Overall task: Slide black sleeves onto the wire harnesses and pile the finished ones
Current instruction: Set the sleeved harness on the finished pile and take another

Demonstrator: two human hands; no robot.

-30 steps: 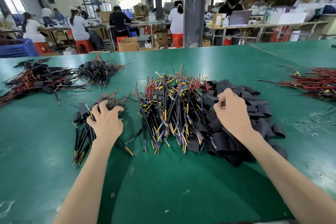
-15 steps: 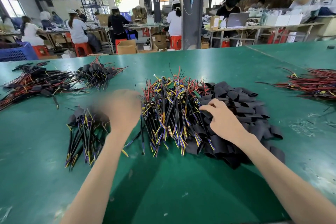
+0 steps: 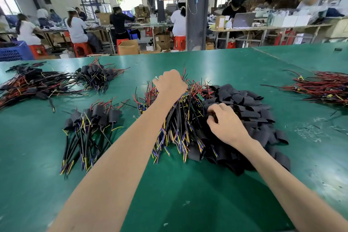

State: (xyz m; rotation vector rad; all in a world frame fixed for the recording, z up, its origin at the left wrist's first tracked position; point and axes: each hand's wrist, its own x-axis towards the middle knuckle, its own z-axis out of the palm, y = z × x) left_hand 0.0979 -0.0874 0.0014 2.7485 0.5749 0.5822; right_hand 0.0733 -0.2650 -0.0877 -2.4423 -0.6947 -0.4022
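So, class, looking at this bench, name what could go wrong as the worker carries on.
The left hand grips into the tangled harness pile, so lifting may drag out neighbours. The right hand pinches into overlapping black sleeves and might take two. The finished pile lies close by; strays could mix.

Two slender forearms, bare along all that shows: the left forearm [image 3: 120,156] and the right forearm [image 3: 282,177]. The left hand [image 3: 170,84] and the right hand [image 3: 226,124] are bare too.
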